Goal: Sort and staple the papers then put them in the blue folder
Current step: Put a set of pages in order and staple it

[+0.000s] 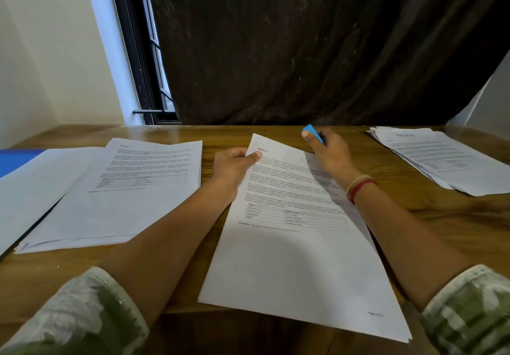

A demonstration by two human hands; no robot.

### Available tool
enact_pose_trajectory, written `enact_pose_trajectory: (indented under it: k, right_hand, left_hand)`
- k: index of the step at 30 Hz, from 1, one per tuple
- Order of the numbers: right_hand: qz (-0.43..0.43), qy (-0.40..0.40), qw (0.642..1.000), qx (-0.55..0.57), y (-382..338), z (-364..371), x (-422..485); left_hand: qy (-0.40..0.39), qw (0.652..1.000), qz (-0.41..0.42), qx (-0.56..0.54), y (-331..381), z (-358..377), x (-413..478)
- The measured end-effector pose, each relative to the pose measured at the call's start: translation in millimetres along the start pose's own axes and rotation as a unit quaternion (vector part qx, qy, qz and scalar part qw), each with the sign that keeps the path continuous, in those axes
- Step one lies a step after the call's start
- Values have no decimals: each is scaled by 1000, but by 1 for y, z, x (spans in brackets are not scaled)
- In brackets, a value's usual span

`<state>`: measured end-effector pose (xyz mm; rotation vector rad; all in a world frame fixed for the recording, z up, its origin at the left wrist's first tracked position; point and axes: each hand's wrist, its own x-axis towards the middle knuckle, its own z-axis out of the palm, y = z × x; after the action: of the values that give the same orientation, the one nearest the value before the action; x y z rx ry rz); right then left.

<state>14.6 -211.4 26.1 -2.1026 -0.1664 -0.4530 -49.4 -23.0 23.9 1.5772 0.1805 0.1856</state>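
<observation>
Left hand (234,165): the top-left corner of the middle sheaf (298,266) is being pinched, thumb on top and fingers curled beneath.
Right hand (329,151): a small blue stapler (313,132) is being gripped in curled fingers, just above the sheaf's far edge.
Sheaf position: it is being rested askew on the near middle of the table (441,230), with its near edge apparently overhanging the table's front.
Handling: the sheets are being judged light and limp, likely to slide over one another and fan out unless squared up.
Where to hold: the pinched corner is being judged the right place, since the pages are being pressed together close to where a staple would go.
Other papers: one pile (118,189) is being shown on the left and another (441,158) at the far right, both well apart from the sheaf.
Blue folder (16,158): it is being partly covered by the left papers at the table's far left edge.
Surface: smooth varnished wood is being judged slippery for loose paper.
Room: the table is being backed by a dark curtain (303,45), with a barred window (149,64) and a pale wall (55,51) to the left.
</observation>
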Motion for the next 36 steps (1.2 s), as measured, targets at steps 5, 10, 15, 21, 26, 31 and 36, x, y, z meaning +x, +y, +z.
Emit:
enact_pose_trajectory:
  k: [5, 10, 15, 21, 26, 31, 36]
  right_hand:
    - [-8, 22, 998, 61, -7, 2, -7]
    - [164, 55, 883, 436, -33, -6, -6]
    - [246, -11, 868, 431, -34, -7, -13]
    - [271, -93, 839, 462, -40, -10, -18]
    - [263, -106, 813, 509, -43, -11, -22]
    - [211, -178, 767, 579, -47, -13, -25]
    - [150, -238, 756, 591, -48, -10, -29]
  left_hand:
    - [20, 1000, -1, -3, -1, 0, 0]
    - [31, 999, 5, 20, -1, 2, 1]
    - [27, 999, 10, 22, -3, 2, 2]
    - [22, 1000, 10, 13, -5, 2, 4]
    - [19, 1000, 7, 1, -7, 1, 7]
    - [11, 1000, 7, -14, -8, 1, 9]
    - [13, 1000, 3, -18, -8, 1, 10]
